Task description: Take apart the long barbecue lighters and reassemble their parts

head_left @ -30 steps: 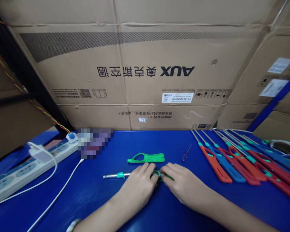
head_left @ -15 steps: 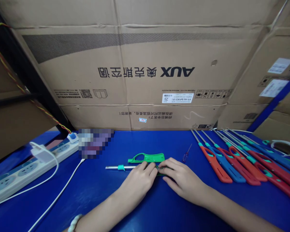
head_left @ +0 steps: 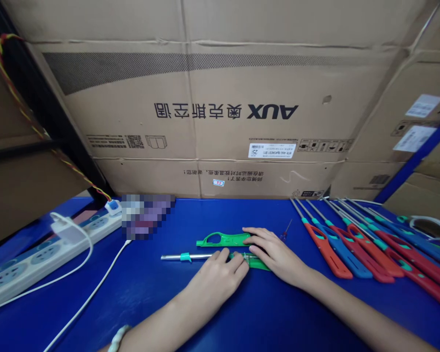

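Observation:
A long-nosed gas lighter lies on the blue table, its metal tube [head_left: 170, 257] with a teal collar [head_left: 185, 256] pointing left. My left hand [head_left: 222, 271] is closed on the lighter's middle, hiding part of it. To the right of those fingers shows the lighter's open green handle half [head_left: 258, 263], with small parts inside that I cannot make out. Behind it lies a loose green handle shell [head_left: 225, 239] with a finger loop. My right hand [head_left: 275, 254] has its fingers stretched and apart at the shell's right end, seemingly touching it, palm above the lighter's handle.
A small screwdriver [head_left: 286, 232] lies behind my right hand. Several assembled lighters [head_left: 326, 252] in red, blue and orange lie at the right. A white power strip [head_left: 51, 256] with cables and a blurred purple item [head_left: 150, 215] are at the left. Cardboard [head_left: 220, 88] walls the back.
My right hand has moved off the lighter's middle, back and to the right, to the loose shell's end, uncovering more of the green handle. My left hand stays on the lighter. The view has shifted slightly.

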{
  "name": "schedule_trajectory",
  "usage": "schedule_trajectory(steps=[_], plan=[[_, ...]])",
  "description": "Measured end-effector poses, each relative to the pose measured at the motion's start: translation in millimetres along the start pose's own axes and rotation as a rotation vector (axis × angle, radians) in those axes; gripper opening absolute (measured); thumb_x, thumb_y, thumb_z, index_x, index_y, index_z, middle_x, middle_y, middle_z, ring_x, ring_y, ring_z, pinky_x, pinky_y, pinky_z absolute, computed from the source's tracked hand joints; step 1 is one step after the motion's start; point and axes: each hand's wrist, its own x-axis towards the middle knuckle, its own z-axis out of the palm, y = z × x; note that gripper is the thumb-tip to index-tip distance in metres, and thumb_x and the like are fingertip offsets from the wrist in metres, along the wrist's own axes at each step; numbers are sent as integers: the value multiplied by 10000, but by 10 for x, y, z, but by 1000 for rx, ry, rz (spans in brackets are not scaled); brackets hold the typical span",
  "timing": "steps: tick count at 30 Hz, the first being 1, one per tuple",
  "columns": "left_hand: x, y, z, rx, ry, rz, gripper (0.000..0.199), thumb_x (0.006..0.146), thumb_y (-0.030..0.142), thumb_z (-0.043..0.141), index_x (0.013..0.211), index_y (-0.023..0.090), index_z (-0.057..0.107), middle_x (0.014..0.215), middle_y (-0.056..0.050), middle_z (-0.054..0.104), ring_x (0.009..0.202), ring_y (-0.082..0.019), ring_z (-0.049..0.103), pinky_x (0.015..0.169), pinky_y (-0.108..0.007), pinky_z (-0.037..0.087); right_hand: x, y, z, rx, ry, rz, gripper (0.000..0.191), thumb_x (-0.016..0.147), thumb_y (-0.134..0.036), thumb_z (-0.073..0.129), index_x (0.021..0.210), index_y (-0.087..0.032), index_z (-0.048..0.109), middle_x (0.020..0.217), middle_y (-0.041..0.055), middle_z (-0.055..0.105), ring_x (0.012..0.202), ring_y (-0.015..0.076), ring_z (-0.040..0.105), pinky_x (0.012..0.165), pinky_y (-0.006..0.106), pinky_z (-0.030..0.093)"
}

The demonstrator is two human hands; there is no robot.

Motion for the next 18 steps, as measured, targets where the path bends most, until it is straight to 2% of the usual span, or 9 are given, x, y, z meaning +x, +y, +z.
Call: schedule_trajectory(steps=[5,9,14,18], plan=[[-12,43,10,37,27,4,213,873,83,531,1083,120,531,1057,-101,608,846,-239,607,714,-360,500,7,26,20,-7,5,16,242,973,-293,436,1070,-206,639,1264,83,581,1186,227,502,1028,433,370],[-28,9,-26,-1,4,-12,235,863,79,535,1092,130,518,1101,-100,588,875,-236,589,746,-365,491,10,34,19,-34,14,28,261,973,-281,428,1089,-217,653,1238,75,582,1158,230,521,1007,427,391],[-33,-68,-74,-106,-41,-20,276,814,33,503,1067,143,509,1046,-67,586,852,-233,550,735,-356,490,12,62,30,-36,37,18,261,965,-269,432,1073,-214,662,1219,79,586,1144,225,538,992,399,418],[-18,-72,-86,-123,-36,-18,252,825,30,496,1051,139,509,1019,-67,584,853,-233,552,735,-358,482,6,63,33,-42,37,37,233,959,-283,446,1070,-223,642,1245,84,583,1176,237,520,1015,452,388]])
